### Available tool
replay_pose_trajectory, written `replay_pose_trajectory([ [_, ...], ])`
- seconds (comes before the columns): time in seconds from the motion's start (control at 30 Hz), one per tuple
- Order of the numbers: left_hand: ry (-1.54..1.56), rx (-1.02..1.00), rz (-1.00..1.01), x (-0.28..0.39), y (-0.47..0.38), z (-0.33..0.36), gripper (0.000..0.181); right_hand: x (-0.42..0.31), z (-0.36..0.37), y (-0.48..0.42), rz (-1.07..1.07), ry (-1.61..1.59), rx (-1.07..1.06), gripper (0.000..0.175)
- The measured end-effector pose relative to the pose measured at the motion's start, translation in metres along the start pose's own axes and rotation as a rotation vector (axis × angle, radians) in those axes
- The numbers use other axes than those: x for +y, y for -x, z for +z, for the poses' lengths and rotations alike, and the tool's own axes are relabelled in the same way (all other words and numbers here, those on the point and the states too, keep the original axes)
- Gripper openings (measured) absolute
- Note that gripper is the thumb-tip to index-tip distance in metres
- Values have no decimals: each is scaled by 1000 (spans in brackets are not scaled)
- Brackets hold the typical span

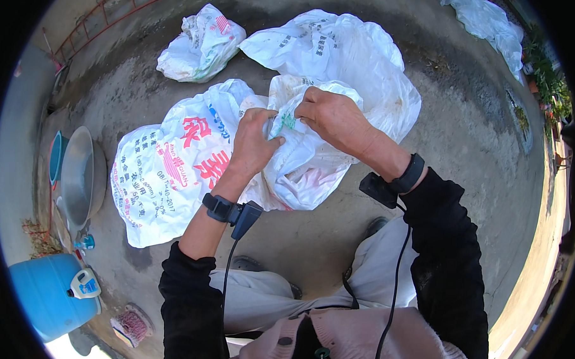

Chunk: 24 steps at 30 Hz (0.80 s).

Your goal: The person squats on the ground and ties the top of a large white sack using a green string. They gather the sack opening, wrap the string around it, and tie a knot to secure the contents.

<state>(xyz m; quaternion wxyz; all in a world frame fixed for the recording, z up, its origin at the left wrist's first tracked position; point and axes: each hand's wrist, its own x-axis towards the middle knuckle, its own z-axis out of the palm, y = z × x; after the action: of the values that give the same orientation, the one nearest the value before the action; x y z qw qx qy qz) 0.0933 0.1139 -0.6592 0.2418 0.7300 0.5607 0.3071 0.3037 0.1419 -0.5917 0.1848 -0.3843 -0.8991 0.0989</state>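
My right hand (334,119) pinches a crumpled white woven plastic sack (293,156) beside a small green patch (287,122). Close on the left, my left hand (253,142) touches a fold of the same sack, thumb and forefinger apart. Its other fingers are hidden, so its grip is unclear. Under and to the left of my left hand lies a flattened white sack (150,174) with red, blue and black printing. Beyond my hands, a large white sack (368,54) spreads out at the upper right. A smaller bunched sack (202,48) lies at the upper left.
On the concrete floor (459,152) at left stand a metal basin (81,177) and a teal basin (56,157). A blue barrel (46,294) bears a white jug (85,284). A red ladder (103,16) and clear plastic sheeting (487,25) are farther off.
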Motion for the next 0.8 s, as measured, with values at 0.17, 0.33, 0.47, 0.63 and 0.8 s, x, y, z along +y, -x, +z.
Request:
replay_pose_trajectory([
  [0.17,59,-30,-1,8,2,-2,50,3,30,-3,-126,198,109,15],
  [0.33,35,-101,11,12,4,-6,53,-2,32,-3,-164,234,127,14],
  [0.47,-32,-89,62,9,5,-7,54,2,21,-7,-212,281,110,12],
  [0.63,-170,-66,-69,-15,4,-19,52,63,-46,1,-11,457,468,9],
  [0.8,-320,10,-143,-75,-2,-50,48,185,-135,72,596,775,667,15],
])
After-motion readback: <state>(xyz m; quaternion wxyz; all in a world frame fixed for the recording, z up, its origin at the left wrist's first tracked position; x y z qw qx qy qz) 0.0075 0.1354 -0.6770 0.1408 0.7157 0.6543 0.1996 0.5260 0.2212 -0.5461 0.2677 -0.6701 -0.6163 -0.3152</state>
